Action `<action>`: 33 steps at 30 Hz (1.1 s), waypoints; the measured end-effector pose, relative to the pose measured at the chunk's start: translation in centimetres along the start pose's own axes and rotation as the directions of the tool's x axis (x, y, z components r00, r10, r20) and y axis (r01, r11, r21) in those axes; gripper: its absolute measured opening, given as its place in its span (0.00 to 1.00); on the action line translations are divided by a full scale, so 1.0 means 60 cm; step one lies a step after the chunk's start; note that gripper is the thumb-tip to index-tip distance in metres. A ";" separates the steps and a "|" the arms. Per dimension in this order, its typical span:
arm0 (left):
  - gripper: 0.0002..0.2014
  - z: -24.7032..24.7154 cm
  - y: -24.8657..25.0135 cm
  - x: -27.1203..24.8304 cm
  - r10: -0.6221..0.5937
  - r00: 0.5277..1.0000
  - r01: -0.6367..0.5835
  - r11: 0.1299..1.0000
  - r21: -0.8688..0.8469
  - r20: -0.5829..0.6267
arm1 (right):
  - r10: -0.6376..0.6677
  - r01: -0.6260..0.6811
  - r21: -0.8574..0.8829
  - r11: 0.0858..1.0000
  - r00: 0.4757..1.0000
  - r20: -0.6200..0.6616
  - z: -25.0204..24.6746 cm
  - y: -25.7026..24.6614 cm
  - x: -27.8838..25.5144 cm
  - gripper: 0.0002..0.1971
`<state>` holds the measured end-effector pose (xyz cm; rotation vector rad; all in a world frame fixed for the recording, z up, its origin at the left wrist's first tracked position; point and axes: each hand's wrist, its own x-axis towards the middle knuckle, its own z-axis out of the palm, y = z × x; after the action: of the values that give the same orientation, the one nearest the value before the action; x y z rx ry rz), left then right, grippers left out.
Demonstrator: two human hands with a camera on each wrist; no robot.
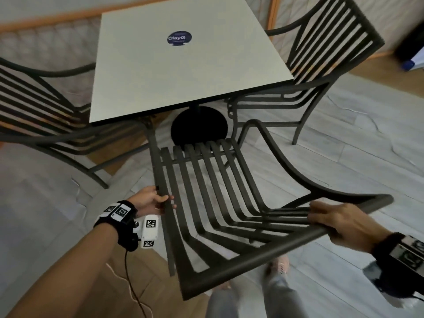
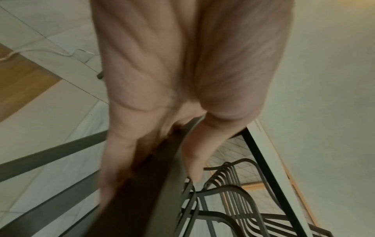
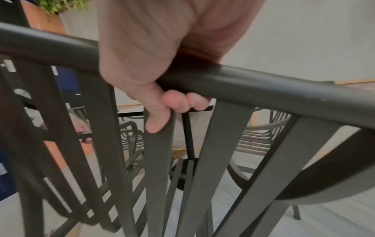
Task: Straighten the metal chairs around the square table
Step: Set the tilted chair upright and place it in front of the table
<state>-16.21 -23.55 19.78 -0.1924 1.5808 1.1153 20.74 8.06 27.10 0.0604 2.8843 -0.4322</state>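
Near chair (image 1: 220, 203), 1 of 3: left hand (image 1: 150, 200) gripping armrest, right hand (image 1: 339, 222) clasping top rail; best swung square to table (image 1: 183, 72), legs kept low.

chair (image 1: 206, 191): dark matt metal slats | table (image 1: 183, 72): smooth pale matt top | floor (image 1: 344, 145): grey wood-look planks

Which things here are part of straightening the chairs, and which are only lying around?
Part of the job:
near chair, held by left hand and right hand
left chair
right chair
square table

Only lying around:
white cable
potted plant
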 end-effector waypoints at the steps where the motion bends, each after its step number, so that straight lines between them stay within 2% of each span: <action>1: 0.10 -0.019 -0.001 0.000 -0.035 0.999 0.035 0.998 0.044 -0.002 | -0.025 0.024 0.018 1.000 0.999 0.038 0.011 -0.021 0.004 0.19; 4: 0.05 -0.051 -0.009 0.002 -0.112 0.994 0.112 0.986 0.126 -0.011 | -0.090 0.079 0.078 0.994 0.985 0.148 0.044 -0.077 0.015 0.18; 7: 0.06 -0.062 -0.018 0.012 -0.143 0.987 0.152 0.980 0.128 -0.079 | -0.099 0.077 0.106 0.991 0.971 0.220 0.075 -0.113 0.020 0.20; 10: 0.06 -0.073 -0.027 0.028 -0.174 0.975 0.184 0.980 0.068 -0.138 | -0.071 0.055 0.075 0.996 0.971 0.229 0.091 -0.145 0.027 0.22; 14: 0.05 -0.080 -0.027 0.057 -0.201 0.956 0.215 0.976 0.044 -0.212 | -0.035 0.028 0.035 0.999 0.976 0.213 0.107 -0.169 0.058 0.17; 15: 0.03 -0.076 -0.024 0.062 -0.198 0.951 0.213 0.976 0.040 -0.239 | -0.018 0.017 0.008 1.000 0.979 0.203 0.108 -0.174 0.069 0.16; 16: 0.05 -0.076 -0.026 0.070 -0.190 0.946 0.205 0.978 0.031 -0.262 | 0.007 -0.006 -0.005 1.000 0.978 0.210 0.108 -0.180 0.080 0.15; 18: 0.18 -0.081 -0.032 0.092 -0.149 0.938 0.151 0.988 -0.020 -0.314 | 0.031 -0.027 -0.024 0.999 0.983 0.180 0.108 -0.193 0.106 0.11; 20: 0.26 -0.091 -0.037 0.113 -0.113 0.935 0.087 0.992 -0.091 -0.337 | 0.026 -0.024 -0.013 1.000 0.984 0.174 0.112 -0.197 0.130 0.05; 22: 0.26 -0.101 -0.046 0.137 -0.101 0.933 0.062 0.991 -0.122 -0.346 | 0.012 -0.012 -0.003 1.000 0.983 0.181 0.118 -0.198 0.150 0.10; 25: 0.23 -0.114 -0.057 0.158 -0.064 0.937 0.013 0.989 -0.149 -0.344 | 0.015 -0.006 -0.050 0.999 0.982 0.187 0.127 -0.202 0.172 0.13; 27: 0.28 -0.113 -0.060 0.161 -0.054 0.946 0.009 0.990 -0.141 -0.319 | 0.006 0.003 -0.045 0.999 0.982 0.189 0.133 -0.203 0.181 0.15; 29: 0.27 -0.117 -0.062 0.165 -0.032 0.951 -0.014 0.990 -0.144 -0.308 | 0.015 -0.004 -0.056 0.998 0.981 0.195 0.137 -0.203 0.184 0.17; 33: 0.27 -0.113 -0.056 0.150 -0.052 0.943 0.026 0.996 -0.084 -0.328 | 0.028 -0.008 -0.095 0.995 0.976 0.216 0.129 -0.205 0.183 0.20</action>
<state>-21.81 -26.48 9.89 -0.4828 1.8196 1.1587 10.78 -5.89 20.90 0.0219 2.6821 -0.2797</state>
